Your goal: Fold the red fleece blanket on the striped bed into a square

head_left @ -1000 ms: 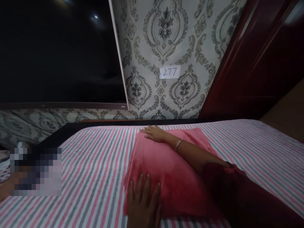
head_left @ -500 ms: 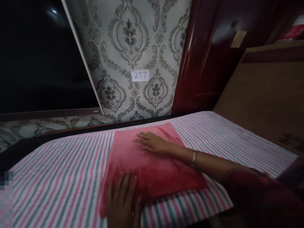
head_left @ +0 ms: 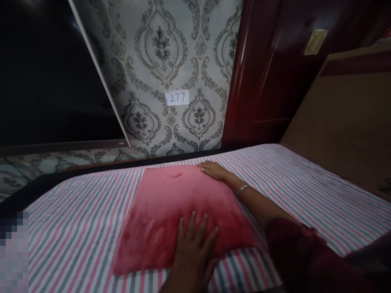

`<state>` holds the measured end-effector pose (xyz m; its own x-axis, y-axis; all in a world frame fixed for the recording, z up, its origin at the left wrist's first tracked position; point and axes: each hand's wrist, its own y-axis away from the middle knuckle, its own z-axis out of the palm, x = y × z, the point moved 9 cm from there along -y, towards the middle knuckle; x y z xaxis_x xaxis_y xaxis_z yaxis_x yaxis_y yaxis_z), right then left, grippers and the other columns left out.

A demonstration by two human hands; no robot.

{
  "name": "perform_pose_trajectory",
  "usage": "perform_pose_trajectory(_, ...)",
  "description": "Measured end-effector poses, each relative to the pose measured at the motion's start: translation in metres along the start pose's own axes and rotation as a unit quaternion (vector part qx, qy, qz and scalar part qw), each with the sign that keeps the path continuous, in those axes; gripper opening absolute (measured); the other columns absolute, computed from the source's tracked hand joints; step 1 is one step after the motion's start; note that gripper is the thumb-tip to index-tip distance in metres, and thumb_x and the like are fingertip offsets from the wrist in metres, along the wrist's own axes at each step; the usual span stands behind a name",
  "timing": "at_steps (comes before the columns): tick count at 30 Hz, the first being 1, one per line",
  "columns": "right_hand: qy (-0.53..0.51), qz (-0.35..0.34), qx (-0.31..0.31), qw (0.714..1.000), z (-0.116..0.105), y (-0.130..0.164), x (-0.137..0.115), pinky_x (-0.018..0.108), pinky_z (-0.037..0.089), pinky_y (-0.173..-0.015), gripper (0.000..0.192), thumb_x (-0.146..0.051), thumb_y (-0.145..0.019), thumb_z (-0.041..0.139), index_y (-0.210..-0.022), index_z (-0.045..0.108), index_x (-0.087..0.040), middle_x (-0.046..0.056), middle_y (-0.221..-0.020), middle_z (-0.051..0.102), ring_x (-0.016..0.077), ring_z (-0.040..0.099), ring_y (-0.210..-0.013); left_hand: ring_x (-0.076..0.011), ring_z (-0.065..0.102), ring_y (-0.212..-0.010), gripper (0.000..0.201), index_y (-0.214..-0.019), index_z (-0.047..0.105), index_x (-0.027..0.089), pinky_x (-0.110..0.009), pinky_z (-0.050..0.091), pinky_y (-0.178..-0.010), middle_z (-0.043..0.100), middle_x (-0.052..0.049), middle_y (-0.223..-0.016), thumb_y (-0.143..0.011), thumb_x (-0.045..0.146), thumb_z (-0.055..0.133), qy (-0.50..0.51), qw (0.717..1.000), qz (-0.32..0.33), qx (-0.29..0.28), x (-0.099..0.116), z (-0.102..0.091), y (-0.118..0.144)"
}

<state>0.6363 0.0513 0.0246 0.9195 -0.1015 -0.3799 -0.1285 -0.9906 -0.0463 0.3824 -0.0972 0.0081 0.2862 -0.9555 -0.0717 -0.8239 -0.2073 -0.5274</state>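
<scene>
A soft pink cloth (head_left: 159,195), deepening to red toward the near side, lies spread in a rough square with slight wrinkles. My left hand (head_left: 195,244) rests palm down on its near red part, fingers spread. At the cloth's far right corner lies my right hand (head_left: 214,170), flat with fingers stretched out; a thin bracelet (head_left: 243,189) circles that wrist. Beneath everything is a striped sheet (head_left: 79,228) in pink, grey and white. Neither hand grips anything.
Behind the sheet stands a patterned wall with a paper label (head_left: 177,97) reading 277. A dark screen (head_left: 55,81) is at the left. On the right are a dark red glossy door (head_left: 259,81) and a brown panel (head_left: 345,110).
My right hand has slid from the cloth's middle to its far right corner. My left hand has shifted right from the near left corner. The cloth's near left corner sits further left.
</scene>
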Motion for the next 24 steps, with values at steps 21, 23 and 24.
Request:
perform_pose_trajectory(21,0.109,-0.055,0.041,0.992,0.034,0.129,-0.136,0.059,0.023,-0.118,0.055,-0.044,-0.103,0.035,-0.155,0.034,-0.029,0.011,-0.163,0.026,0.0321,0.018,-0.151,-0.0290,0.041,-0.143,0.049,-0.145,0.049,0.017,-0.060,0.018,-0.121,0.049,-0.015,-0.150,-0.100,0.034,0.041,0.033,0.989,-0.094,-0.114,-0.081,-0.048,-0.025)
perform_pose_trajectory(23,0.117,-0.073,0.040,0.990,0.043,0.132,-0.140,0.061,0.021,-0.118,0.054,-0.044,-0.102,0.037,-0.155,0.035,-0.031,0.008,-0.164,0.025,0.0322,0.017,-0.152,-0.0337,0.032,-0.147,0.056,-0.149,0.045,0.018,-0.065,0.017,-0.119,0.039,-0.017,-0.157,-0.098,0.042,0.046,0.010,0.981,-0.114,-0.155,-0.110,-0.041,-0.020)
perform_pose_trajectory(24,0.121,-0.077,0.041,0.989,0.046,0.132,-0.140,0.062,0.019,-0.118,0.054,-0.043,-0.102,0.039,-0.155,0.035,-0.032,0.007,-0.164,0.024,0.0320,0.016,-0.152,-0.0355,0.027,-0.149,0.060,-0.150,0.043,0.020,-0.067,0.016,-0.117,0.034,-0.016,-0.160,-0.097,0.047,0.048,0.007,0.977,-0.119,-0.175,-0.121,-0.035,-0.015)
